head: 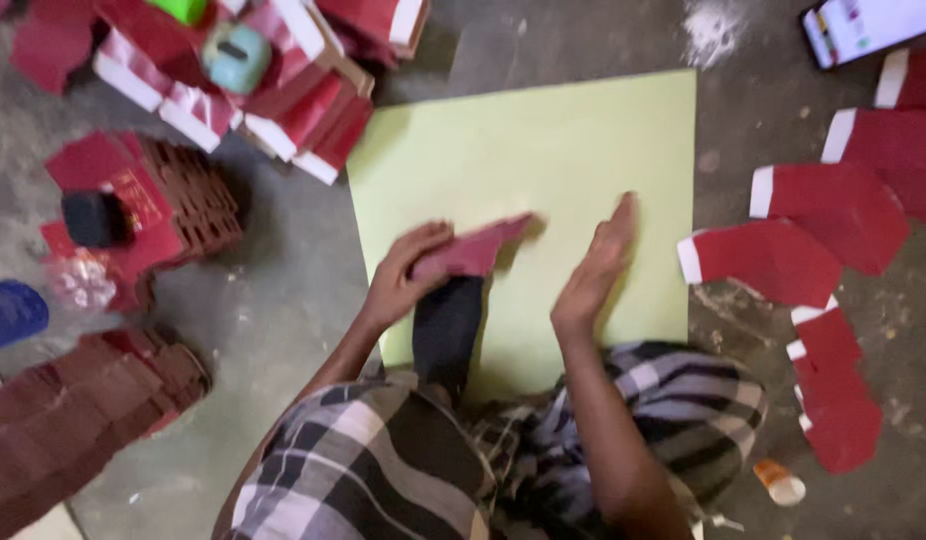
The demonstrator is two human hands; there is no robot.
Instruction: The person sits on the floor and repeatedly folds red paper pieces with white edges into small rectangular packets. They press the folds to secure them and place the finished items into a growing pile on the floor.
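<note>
Head view blurs most of the scene, so edges and small details are hard to read. Much is cut off: a phone (873, 25) runs out at the top right corner, a stack of dark red sheets (63, 420) runs off the bottom left, and a blue object (11, 312) at the left edge shows only in part. The heap of red and white folded packets (283, 80) at the top is cropped by the frame, and what the pale blue-green item (236, 55) on it is cannot be told. The person's plaid clothing (403, 470) hides the near edge of the light green sheet (543, 190) on the grey floor (283, 300).

The left hand (408, 275) is bent at the wrist, fingers curled closed around one end of a red paper piece (478, 250), which slants up to the right over the middle of the green sheet. The right hand (595, 270) is open and holds nothing; its fingers are straight and together, pointing away from the body, its edge set down on the green sheet just right of the red piece. Whether it touches the piece is unclear.

Flat red cut-outs with white strips (783, 255) lie on the floor right of the sheet, and a small orange and white tube (780, 482) lies near the bottom right.
</note>
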